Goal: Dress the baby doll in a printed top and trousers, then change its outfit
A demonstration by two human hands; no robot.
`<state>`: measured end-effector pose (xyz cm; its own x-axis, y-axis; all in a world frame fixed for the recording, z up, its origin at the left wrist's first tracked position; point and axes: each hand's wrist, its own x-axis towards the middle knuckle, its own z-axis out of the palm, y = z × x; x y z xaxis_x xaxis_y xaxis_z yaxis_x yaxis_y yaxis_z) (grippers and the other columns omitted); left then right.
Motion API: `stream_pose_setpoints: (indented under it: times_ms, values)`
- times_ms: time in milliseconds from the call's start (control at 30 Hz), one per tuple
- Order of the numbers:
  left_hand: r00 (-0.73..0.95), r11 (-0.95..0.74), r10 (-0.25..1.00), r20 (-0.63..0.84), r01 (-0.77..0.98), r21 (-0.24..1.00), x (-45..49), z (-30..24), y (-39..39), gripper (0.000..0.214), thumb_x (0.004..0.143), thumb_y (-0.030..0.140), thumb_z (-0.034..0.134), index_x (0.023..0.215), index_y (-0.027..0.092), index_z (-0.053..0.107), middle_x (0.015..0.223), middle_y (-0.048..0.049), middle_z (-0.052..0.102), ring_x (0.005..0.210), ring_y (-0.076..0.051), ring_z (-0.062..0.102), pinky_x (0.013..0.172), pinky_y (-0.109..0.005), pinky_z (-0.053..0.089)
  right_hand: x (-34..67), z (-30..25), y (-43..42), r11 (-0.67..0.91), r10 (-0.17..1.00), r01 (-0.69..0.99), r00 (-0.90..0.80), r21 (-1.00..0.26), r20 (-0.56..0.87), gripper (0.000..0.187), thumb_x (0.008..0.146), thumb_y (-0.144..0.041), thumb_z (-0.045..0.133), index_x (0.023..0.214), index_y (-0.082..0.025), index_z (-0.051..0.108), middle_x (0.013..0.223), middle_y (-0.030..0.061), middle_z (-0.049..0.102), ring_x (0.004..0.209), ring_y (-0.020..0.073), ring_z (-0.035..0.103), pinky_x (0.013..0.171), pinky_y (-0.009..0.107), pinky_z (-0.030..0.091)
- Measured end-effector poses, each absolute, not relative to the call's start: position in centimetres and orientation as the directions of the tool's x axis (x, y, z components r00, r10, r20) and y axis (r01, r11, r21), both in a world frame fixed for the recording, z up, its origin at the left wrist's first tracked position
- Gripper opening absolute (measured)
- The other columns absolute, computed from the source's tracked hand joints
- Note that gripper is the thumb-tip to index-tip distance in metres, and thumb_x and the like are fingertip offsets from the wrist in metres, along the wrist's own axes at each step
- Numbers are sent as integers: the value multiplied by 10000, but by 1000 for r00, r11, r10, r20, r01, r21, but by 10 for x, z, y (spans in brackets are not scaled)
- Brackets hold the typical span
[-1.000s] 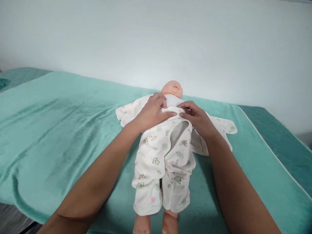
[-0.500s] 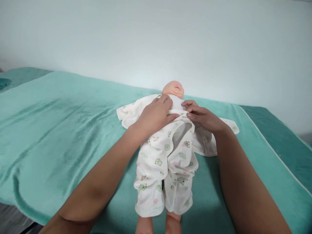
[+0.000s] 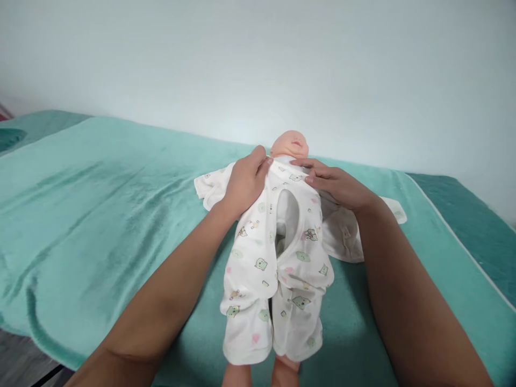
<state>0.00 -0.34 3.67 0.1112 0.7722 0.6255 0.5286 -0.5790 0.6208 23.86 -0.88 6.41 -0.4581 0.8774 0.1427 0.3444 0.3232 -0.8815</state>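
A baby doll lies on its back on a teal blanket, head toward the wall. It wears a white romper printed with small green and pink animals, with a gap open down the chest. My left hand is closed on the romper's upper edge at the doll's left shoulder. My right hand rests over the other side of the chest, fingers pressed on the cloth near the neck. The doll's bare feet stick out at the bottom edge.
The blanket covers a bed that runs left and right. A darker teal cover shows at the right with a white seam. A plain pale wall stands right behind the doll's head. Dark floor shows at the lower left.
Both hands have drawn the romper's top edge up from the doll's chest to its neck, so the printed cloth now covers the white undershirt. The doll has shifted slightly.
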Motion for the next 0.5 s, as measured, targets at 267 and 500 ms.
stream_pose_setpoints:
  times_ms: [267, 500]
  values:
    - [20, -492, 826, 563, 513, 703, -3, 31, 6, 276, 948, 274, 522, 737, 234, 349, 641, 42, 408, 616, -127, 395, 586, -278, 326, 230, 43, 4, 232, 960, 197, -202, -953, 192, 323, 811, -485, 725, 676, -215, 611, 785, 11, 621, 803, 194, 567, 789, 365, 453]
    - [80, -346, 934, 347, 433, 832, -6, 31, 12, 178, 923, 354, 541, 811, 226, 488, 736, 16, 530, 704, -142, 479, 652, -282, 402, 217, 27, 10, 273, 936, 485, 66, -831, 346, 258, 878, -431, 580, 714, -233, 565, 738, 1, 562, 752, 188, 500, 742, 351, 430]
